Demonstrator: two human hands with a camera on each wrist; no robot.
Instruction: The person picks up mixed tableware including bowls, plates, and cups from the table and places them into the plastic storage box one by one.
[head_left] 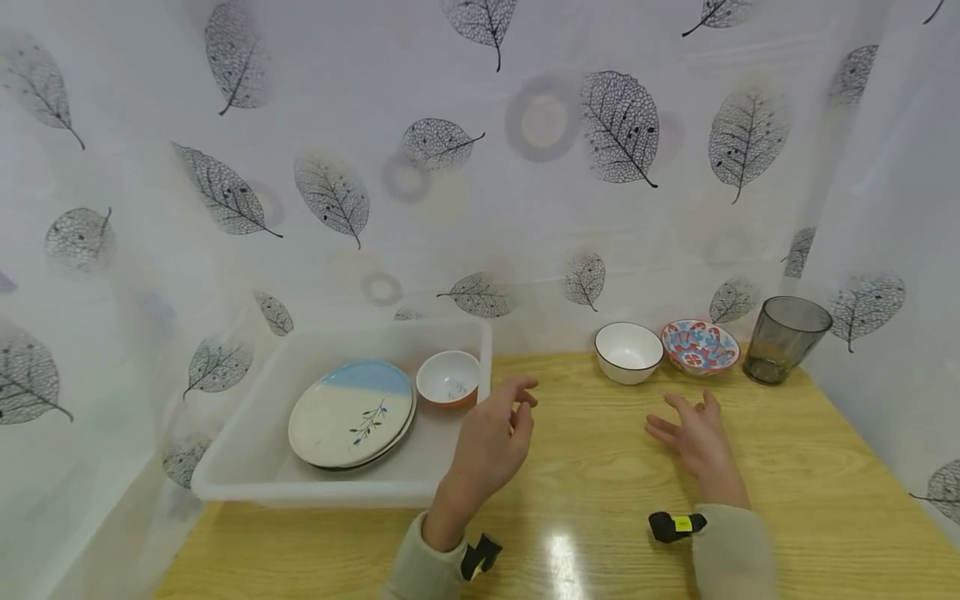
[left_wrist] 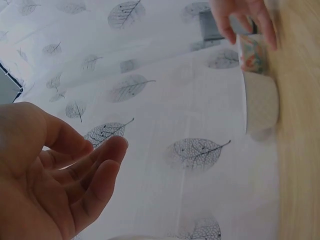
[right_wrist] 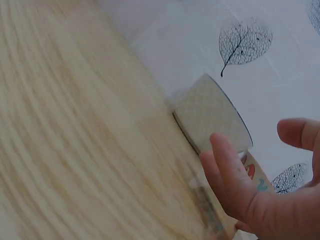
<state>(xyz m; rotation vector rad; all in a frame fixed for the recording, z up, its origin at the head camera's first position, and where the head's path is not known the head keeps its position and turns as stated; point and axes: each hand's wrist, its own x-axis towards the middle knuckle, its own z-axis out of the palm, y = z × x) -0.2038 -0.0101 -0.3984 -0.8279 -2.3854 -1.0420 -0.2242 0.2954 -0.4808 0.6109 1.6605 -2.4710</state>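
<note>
My left hand hovers beside the right wall of the white tub, its fingers loosely bent with nothing in them. Over the table my right hand reaches forward, fingers spread and holding nothing. Just beyond it stand a white bowl with a dark rim and a red and blue patterned bowl. A grey see-through glass is to their right. In the right wrist view, the fingers overlap the lower edge of the white bowl.
Inside the tub lie stacked plates, the top one cream and blue with a twig pattern, and a small bowl with an orange underside. A leaf-print curtain hangs behind the wooden table.
</note>
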